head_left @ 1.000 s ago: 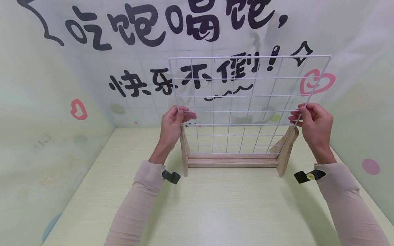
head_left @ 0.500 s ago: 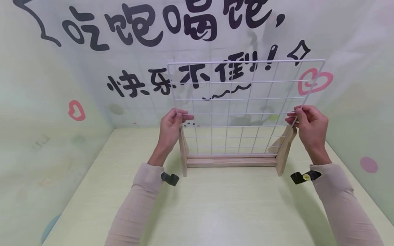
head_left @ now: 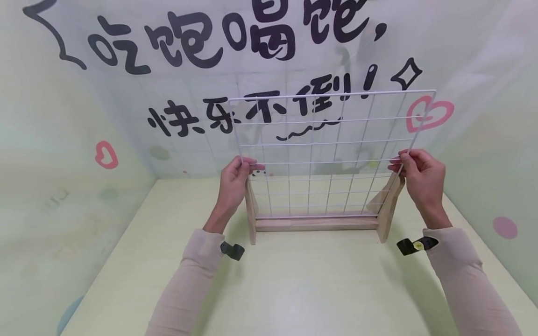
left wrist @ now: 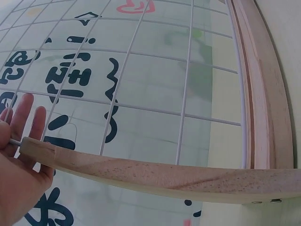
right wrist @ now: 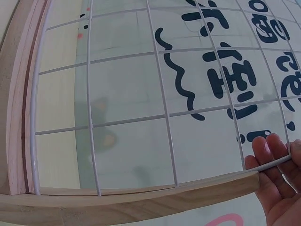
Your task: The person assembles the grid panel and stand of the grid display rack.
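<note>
A white wire grid panel (head_left: 332,95) stands upright, leaning slightly, between the two side pieces of a wooden stand (head_left: 317,225). The left hand (head_left: 233,179) pinches the grid's left edge wire just above the top of the left side piece (head_left: 251,214). At the opposite edge, the right hand (head_left: 423,179) pinches the wire between thumb and fingers, just above the right side piece (head_left: 392,203). In the right wrist view, the grid's bottom wire (right wrist: 33,141) runs right along the stand's grooved rail (right wrist: 16,117). The left wrist view has the bottom wire close alongside the rail too.
The stand is on a pale wood-grain table (head_left: 302,280). Behind it hangs a white backdrop (head_left: 201,154) with large black lettering and pink hearts. Pale side walls (head_left: 496,177) close in the table left and right. Each wrist wears a small black camera strap (head_left: 233,251).
The grid has come down between the side pieces, its bottom wire nearer the rail. Both hands have lowered with it, still gripping its edges; the right hand has shifted slightly inward.
</note>
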Demonstrator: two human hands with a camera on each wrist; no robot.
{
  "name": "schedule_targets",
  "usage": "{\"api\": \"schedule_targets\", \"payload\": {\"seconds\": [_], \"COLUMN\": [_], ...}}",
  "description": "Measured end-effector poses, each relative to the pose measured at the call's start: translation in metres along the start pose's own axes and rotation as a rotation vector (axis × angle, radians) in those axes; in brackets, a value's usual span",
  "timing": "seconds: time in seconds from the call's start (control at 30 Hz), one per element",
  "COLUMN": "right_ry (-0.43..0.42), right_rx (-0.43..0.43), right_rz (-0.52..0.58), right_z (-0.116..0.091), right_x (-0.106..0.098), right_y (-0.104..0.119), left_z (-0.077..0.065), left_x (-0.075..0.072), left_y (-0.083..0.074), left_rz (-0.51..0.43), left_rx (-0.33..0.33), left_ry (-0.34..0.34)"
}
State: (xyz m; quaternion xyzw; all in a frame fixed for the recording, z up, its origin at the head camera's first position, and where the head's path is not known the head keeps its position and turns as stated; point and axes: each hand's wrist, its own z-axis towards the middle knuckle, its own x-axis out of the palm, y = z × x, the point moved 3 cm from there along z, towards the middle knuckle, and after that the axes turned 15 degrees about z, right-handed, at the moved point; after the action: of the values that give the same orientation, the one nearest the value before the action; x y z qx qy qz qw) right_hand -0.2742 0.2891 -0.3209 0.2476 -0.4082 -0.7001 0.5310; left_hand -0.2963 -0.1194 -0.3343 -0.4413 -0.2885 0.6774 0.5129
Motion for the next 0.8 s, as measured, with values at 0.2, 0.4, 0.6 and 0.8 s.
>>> {"api": "schedule_targets", "payload": {"seconds": [0.2, 0.4, 0.6, 0.8], "right_ry": [-0.002, 0.023, 0.041, 0.050], "right_rx": [-0.001, 0.019, 0.012, -0.008], "right_rz": [0.000, -0.018, -0.036, -0.051], "right_z": [0.0026, -0.0006, -0.0013, 0.0008], "right_x": [0.0000, -0.0004, 0.0004, 0.0050], "right_y": [-0.0019, -0.0050, -0.0071, -0.0078], "left_z": [0.0008, -0.0009, -0.0020, -0.0009], "left_x": [0.0005, 0.0000, -0.0009, -0.0037], "left_y": [-0.0004, 0.0011, 0.0033, 0.0051], "left_rz": [-0.009, -0.041, -0.029, -0.005], "left_rx": [0.030, 0.022, 0.032, 0.063], "left_ry": [-0.007, -0.018, -0.006, -0.009]}}
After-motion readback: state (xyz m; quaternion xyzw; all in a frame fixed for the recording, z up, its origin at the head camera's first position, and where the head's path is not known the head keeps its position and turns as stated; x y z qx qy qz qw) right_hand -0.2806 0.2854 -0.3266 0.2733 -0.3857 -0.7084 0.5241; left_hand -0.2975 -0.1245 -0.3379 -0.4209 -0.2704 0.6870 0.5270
